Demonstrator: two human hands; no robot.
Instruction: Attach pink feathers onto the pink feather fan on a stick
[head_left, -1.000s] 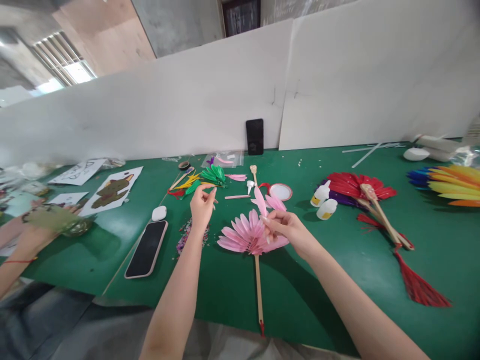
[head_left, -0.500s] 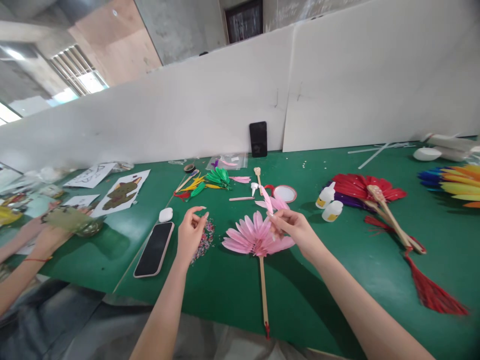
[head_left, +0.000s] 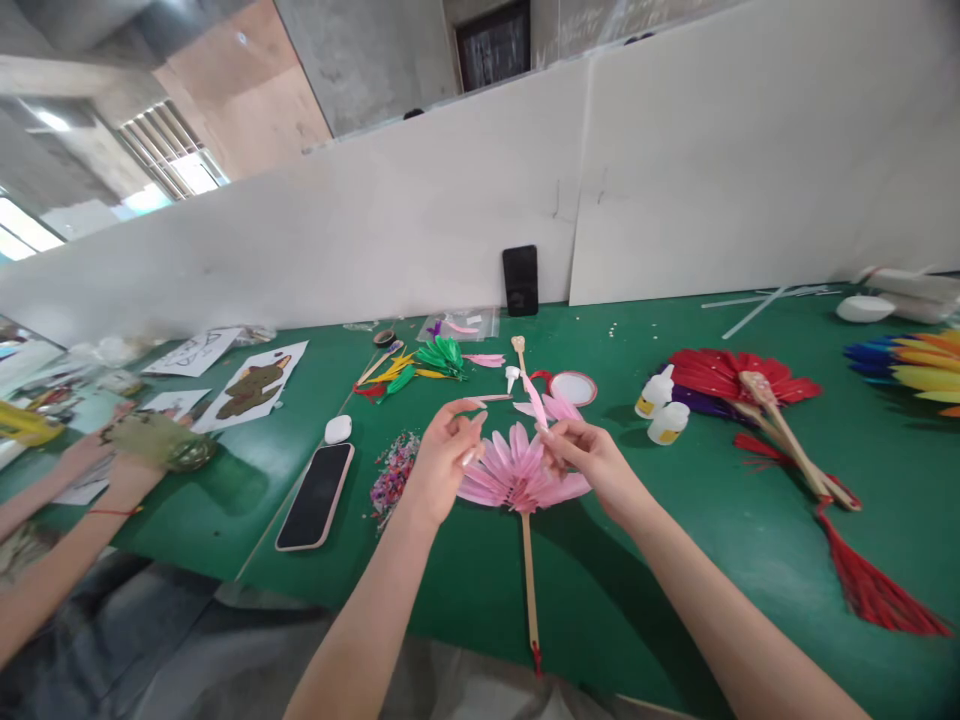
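My right hand [head_left: 591, 460] pinches one pink feather [head_left: 535, 402] by its near end, presumably to leave the rest exposed. My left hand [head_left: 444, 462] is half open, fingers bent, nothing visible in it. The pink fan [head_left: 491, 482] lies on the table [head_left: 472, 590] with its handle [head_left: 530, 580] toward me, apparently for access to its spread side. The table is smooth and green; along its far edge a white panel [head_left: 675, 180] apparently supports a black phone [head_left: 520, 280], with a grey wall [head_left: 367, 60] beyond

No legible text, yellow labels [head_left: 667, 436] on white bottles [head_left: 677, 414] too small

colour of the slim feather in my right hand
Light pink; the slim feather shows best in the head view.
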